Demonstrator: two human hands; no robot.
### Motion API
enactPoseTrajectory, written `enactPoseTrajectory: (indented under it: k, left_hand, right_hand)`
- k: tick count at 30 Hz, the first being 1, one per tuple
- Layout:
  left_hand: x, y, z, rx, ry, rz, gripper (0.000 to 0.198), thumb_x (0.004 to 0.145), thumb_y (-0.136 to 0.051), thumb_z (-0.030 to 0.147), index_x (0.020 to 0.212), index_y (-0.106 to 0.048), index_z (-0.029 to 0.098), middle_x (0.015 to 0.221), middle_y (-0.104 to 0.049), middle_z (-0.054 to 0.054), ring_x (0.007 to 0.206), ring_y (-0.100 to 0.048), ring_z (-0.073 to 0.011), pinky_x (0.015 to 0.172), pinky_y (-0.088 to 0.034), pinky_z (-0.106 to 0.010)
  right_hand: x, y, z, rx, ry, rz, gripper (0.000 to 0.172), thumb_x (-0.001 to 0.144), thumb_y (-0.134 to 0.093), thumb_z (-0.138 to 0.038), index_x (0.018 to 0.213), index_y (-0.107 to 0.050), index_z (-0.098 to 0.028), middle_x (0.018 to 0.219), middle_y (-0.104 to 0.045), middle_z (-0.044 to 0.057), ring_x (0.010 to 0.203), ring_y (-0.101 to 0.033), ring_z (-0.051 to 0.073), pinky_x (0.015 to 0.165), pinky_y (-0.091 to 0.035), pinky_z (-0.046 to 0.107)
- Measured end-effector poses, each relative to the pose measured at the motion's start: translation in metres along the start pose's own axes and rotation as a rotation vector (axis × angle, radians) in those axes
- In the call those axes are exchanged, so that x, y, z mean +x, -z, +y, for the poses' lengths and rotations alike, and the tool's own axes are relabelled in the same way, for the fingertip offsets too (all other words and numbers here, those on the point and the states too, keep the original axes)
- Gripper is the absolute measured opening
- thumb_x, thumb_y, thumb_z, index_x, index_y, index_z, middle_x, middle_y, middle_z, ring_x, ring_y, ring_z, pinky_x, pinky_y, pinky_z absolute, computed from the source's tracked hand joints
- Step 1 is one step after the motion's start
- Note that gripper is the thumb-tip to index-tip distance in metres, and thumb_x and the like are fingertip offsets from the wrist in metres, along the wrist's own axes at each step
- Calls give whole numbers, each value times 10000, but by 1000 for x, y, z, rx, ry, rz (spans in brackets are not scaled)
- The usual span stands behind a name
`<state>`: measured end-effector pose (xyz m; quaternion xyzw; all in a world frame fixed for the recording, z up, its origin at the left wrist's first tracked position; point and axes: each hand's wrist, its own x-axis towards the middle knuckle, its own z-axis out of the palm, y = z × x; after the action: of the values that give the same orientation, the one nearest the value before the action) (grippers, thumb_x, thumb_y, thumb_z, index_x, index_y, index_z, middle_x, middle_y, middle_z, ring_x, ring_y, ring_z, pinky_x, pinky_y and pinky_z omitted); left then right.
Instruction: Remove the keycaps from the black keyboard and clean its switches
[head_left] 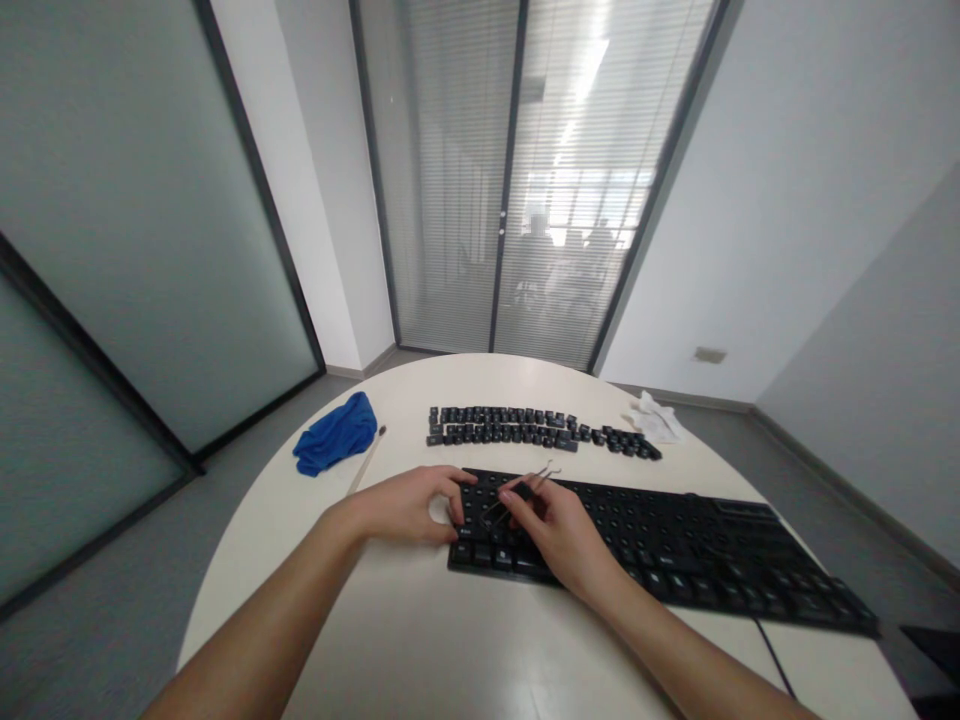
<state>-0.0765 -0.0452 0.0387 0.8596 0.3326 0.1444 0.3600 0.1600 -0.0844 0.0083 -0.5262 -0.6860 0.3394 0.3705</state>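
Left hand [411, 506], right hand [562, 530] and forearms [276, 610] are bare.

No text readable; pale marks on front-row keys [502, 557] of black keyboard [675, 535], too small and blurred to make out as letters, numbers or signs; more pale specks farther back across same keyboard, likewise illegible; faint light marks on loose black keycaps [495, 433] set in rows beyond keyboard, too tiny to tell one character from another.
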Motion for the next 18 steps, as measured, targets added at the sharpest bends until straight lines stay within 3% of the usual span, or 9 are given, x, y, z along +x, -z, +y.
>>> enactPoseTrajectory:
  k: [3, 5, 9, 18]
  left_hand:
    - [0, 0, 0, 0, 2, -5, 142, 677, -738, 129, 791, -723, 212, 1319, -583, -55, 1216, -558, -240, 1068, -384, -336]
    - [0, 0, -1, 4, 6, -8, 142, 679, -739, 134, 796, -721, 213, 1332, -574, -55, 1221, -555, -237, 1072, -380, -335]
    - [0, 1, 0, -2, -13, -7, 125, 687, -737, 141, 789, -719, 211, 1336, -576, -51, 1242, -542, -239, 1067, -382, -328]
    - [0, 1, 0, -2, -10, 1, 113, 683, -751, 150, 780, -720, 199, 1355, -558, -62, 1217, -561, -253, 1072, -381, -349]
  right_hand:
    - [-2, 1, -2, 41, -9, -25, 225, 896, -595, -363, 1028, -618, -182, 670, -634, -3, 603, -562, 173, 586, -415, 271]
    - [-5, 2, -5, 90, 30, -44, 209, 936, -537, -380, 969, -604, -186, 715, -643, 10, 672, -598, 178, 651, -446, 278]
    - [-6, 3, -8, 192, 92, -65, 355, 1005, -393, -444, 886, -603, -184, 831, -658, 41, 797, -650, 182, 791, -477, 296]
    - [-3, 4, -7, 176, 80, -65, 392, 992, -413, -495, 855, -609, -185, 803, -664, 41, 780, -654, 188, 786, -483, 299]
